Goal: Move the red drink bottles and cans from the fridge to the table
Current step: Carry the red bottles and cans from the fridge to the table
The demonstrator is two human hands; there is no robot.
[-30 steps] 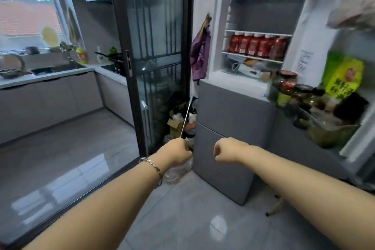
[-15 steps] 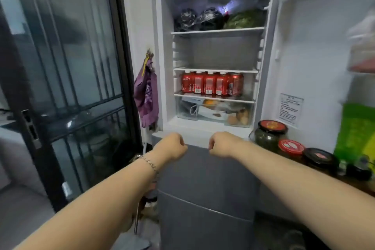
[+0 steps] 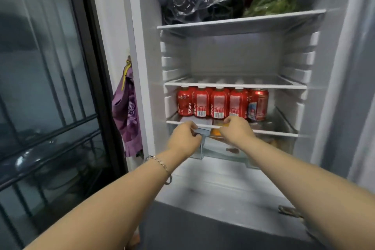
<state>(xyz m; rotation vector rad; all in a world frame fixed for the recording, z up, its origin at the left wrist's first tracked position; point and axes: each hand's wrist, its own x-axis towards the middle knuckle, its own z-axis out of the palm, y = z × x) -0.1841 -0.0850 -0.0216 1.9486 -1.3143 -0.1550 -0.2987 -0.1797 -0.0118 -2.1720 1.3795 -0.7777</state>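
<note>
Glossy red bottles (image 3: 210, 103), a shiny metal can (image 3: 258, 104) (glass shelves (image 3: 235, 85)).

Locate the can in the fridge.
Head view: the can sits at the right end of the bottle row on the lowest shelf, up and right of the right hand.

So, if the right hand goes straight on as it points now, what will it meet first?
Probably the fourth red bottle from the left, just beyond the right hand; depth is unclear.

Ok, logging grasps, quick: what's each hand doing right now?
Left hand: curled, holding nothing.
Right hand: curled, holding nothing, below the red bottles.
</note>
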